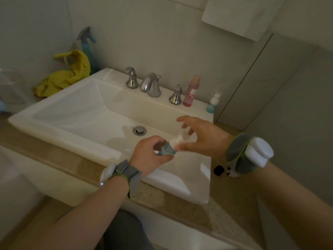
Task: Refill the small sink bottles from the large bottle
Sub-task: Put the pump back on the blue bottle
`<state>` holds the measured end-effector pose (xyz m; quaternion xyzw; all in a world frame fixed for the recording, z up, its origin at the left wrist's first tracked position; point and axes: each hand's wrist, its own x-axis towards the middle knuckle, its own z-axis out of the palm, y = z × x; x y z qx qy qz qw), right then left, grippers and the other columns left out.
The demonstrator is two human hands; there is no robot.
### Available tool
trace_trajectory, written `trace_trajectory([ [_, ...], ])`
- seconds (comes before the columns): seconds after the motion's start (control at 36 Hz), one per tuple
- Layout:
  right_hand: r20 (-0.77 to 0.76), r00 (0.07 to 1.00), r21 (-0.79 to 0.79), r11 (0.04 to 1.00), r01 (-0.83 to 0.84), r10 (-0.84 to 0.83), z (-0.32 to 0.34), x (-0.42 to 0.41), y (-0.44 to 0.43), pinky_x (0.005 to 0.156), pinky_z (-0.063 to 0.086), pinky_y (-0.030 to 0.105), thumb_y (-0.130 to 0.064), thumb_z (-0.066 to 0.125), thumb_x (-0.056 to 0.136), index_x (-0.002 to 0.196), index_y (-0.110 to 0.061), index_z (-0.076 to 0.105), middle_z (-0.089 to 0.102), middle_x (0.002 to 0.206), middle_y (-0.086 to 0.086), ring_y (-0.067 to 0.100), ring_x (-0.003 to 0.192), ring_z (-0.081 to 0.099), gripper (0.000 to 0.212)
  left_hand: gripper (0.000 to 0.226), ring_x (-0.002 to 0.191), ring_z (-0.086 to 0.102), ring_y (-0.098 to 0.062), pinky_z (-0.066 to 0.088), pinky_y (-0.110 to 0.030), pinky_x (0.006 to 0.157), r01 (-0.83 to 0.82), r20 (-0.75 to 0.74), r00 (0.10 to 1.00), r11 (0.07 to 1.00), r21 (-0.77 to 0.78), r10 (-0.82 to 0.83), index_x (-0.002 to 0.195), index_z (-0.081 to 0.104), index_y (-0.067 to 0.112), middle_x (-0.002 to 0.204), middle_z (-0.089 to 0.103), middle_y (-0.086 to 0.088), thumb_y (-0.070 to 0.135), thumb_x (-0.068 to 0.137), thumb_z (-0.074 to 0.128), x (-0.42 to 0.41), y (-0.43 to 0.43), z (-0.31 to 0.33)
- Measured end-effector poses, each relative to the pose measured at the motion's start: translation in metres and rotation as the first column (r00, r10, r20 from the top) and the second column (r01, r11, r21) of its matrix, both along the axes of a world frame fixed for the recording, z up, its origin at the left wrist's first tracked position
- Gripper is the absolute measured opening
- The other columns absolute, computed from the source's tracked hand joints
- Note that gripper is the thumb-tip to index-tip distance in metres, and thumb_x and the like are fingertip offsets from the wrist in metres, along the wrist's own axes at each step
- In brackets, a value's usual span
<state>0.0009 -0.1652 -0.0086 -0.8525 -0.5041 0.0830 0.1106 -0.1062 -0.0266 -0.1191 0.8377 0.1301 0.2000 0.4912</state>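
One pink bottle (191,91) stands beside teal pump bottle (213,103).

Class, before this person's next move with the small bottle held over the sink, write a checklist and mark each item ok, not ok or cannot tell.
1. Firm grip: the left hand holds the small bottle by its body: ok.
2. The right hand has fingers round the white pump top: ok.
3. The bottle is above the sink, which would catch spills: ok.
4. Pump top loosened: cannot tell.
5. Large refill bottle within reach: cannot tell; none clearly in view.
6. The other small bottle stands upright on the sink's rim: ok.
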Motion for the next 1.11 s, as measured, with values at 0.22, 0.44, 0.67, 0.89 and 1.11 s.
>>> trace_trajectory([
  [0.22,0.096,0.995,0.007,0.999,-0.035,0.034,-0.004,-0.001,0.0,0.068,0.045,0.03,-0.049,0.054,0.088,0.112,-0.019,0.055,0.062,0.083,-0.001,0.015,0.073,0.056,0.039,0.032,0.086,0.063,-0.01,0.054,-0.025,0.076,-0.001,-0.021,1.0,1.0,-0.005,0.001,0.092,0.066,0.018,0.089,0.066,0.007,0.025,0.067,0.084,0.001,0.0,-0.002],
  [0.44,-0.063,0.997,0.019,0.999,-0.041,0.042,-0.006,0.002,-0.004,0.077,0.048,0.023,-0.04,0.071,0.078,0.137,-0.027,0.034,0.052,0.114,-0.004,0.014,0.096,0.057,0.071,0.028,0.084,0.062,-0.008,0.052,-0.023,0.071,0.015,-0.019,1.0,1.0,-0.006,-0.015,0.089,0.064,0.022,0.084,0.062,0.014,0.026,0.068,0.083,0.0,0.001,-0.001],
  [0.67,-0.109,0.989,0.034,0.994,0.108,-0.103,-0.003,-0.003,0.0,0.066,0.055,0.034,-0.063,0.043,0.084,0.118,-0.022,0.046,0.07,0.078,0.003,0.016,0.062,0.065,0.053,0.03,0.086,0.064,-0.011,0.055,-0.036,0.08,0.005,-0.024,1.0,1.0,0.021,-0.005,0.091,0.065,0.021,0.089,0.067,0.008,0.029,0.068,0.083,0.002,0.001,-0.004],
  [0.89,-0.09,0.995,0.059,0.997,-0.041,0.046,-0.006,-0.001,-0.007,0.074,0.049,0.019,-0.027,0.072,0.08,0.131,-0.027,0.041,0.058,0.105,-0.006,0.011,0.09,0.06,0.059,0.03,0.086,0.063,-0.009,0.055,-0.028,0.079,0.022,-0.03,0.999,1.0,0.001,-0.022,0.092,0.065,0.021,0.089,0.065,0.01,0.026,0.069,0.083,0.0,0.0,-0.002],
  [1.11,-0.078,0.994,0.01,0.997,0.077,-0.076,-0.006,0.0,-0.005,0.078,0.052,0.031,-0.058,0.059,0.08,0.135,-0.026,0.035,0.064,0.104,-0.001,0.012,0.082,0.062,0.068,0.031,0.088,0.063,-0.01,0.056,-0.03,0.077,0.011,-0.037,0.999,0.999,-0.035,-0.013,0.091,0.064,0.021,0.089,0.065,0.01,0.023,0.068,0.084,0.001,0.0,-0.002],
])
